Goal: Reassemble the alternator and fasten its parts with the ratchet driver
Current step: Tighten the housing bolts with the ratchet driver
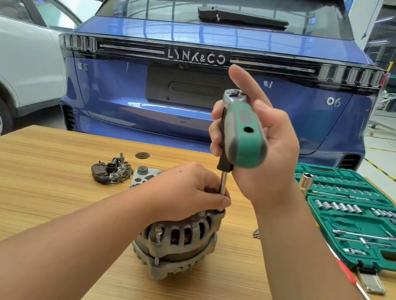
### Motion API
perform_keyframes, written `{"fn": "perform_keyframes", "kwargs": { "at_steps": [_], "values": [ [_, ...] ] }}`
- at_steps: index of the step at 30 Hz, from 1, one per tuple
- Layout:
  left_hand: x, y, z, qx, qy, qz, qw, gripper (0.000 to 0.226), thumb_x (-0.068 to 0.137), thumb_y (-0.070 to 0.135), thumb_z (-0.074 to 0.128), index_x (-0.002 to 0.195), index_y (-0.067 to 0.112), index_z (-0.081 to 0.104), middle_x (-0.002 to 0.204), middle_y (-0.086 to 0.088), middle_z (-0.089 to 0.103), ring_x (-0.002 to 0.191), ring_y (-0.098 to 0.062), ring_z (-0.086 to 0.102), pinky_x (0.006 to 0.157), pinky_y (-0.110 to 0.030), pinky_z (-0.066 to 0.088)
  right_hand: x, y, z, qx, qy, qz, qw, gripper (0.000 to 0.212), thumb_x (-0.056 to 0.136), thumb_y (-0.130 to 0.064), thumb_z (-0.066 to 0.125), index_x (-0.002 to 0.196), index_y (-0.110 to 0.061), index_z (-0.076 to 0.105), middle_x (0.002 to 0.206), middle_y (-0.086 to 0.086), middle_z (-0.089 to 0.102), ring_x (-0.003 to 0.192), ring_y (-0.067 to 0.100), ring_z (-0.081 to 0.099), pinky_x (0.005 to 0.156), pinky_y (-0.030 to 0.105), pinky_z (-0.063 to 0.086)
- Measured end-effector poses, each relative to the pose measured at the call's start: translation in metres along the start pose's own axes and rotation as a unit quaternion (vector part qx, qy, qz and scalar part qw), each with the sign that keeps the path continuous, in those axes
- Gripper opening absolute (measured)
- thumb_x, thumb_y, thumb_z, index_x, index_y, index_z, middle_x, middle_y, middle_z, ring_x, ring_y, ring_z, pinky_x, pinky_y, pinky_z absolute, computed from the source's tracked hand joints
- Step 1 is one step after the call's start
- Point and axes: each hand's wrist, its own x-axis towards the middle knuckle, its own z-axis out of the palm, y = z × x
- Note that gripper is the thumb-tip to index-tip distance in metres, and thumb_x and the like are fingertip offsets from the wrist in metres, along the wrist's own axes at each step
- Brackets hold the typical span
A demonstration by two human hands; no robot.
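The grey metal alternator (174, 246) stands on the wooden table (24, 198) in front of me. My left hand (184, 189) rests on its top and pinches the steel shaft of the ratchet driver near its lower end. My right hand (258, 144) grips the green and grey handle of the ratchet driver (244, 137), held upright above the alternator's right rim, with the thumb raised. The driver's tip is hidden behind my left hand. A dark rectifier part (111, 171) and a grey cover plate (143, 174) lie behind the alternator.
An open green socket set case (363, 226) lies at the table's right. A red-handled screwdriver (364, 298) lies in front of it. A loose socket (306, 182) stands by the case. A blue car (205, 71) and a white car (10, 50) are parked beyond the table.
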Motion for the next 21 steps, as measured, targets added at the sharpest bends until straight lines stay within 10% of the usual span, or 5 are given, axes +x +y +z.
{"fn": "perform_keyframes", "kwargs": {
  "at_steps": [7,15,21],
  "values": [
    [0.0,0.0,0.0,-0.005,-0.005,-0.004,1.0,0.013,0.094,0.045,0.069,0.093,0.036,0.077,0.087,0.017,0.074,0.082,0.001,0.065,0.082,-0.032,0.055,0.002,-0.001,0.003,-0.034,0.049,0.032,0.998,0.038,0.093,-0.034,0.053,0.128,-0.019,0.056,0.089,0.006,0.056,0.066,0.016,0.051,0.056,0.028,0.043],
    [0.001,0.004,0.0,0.015,-0.022,0.0,1.0,0.021,0.096,0.048,0.066,0.096,0.03,0.077,0.087,0.004,0.074,0.077,-0.012,0.064,0.073,-0.037,0.053,0.005,-0.001,0.01,-0.173,0.213,0.018,0.961,0.016,0.093,-0.025,0.072,0.082,-0.016,0.064,0.059,-0.005,0.049,0.048,0.012,0.041,0.044,0.027,0.036],
    [0.0,0.002,-0.001,0.003,-0.023,-0.006,1.0,0.023,0.095,0.048,0.067,0.095,0.027,0.077,0.089,-0.002,0.075,0.085,-0.023,0.069,0.081,-0.046,0.056,0.003,-0.009,-0.003,-0.01,0.07,0.115,0.991,0.033,0.087,-0.015,0.062,0.12,-0.015,0.062,0.074,-0.006,0.053,0.059,0.008,0.049,0.057,0.024,0.039]
  ]
}}
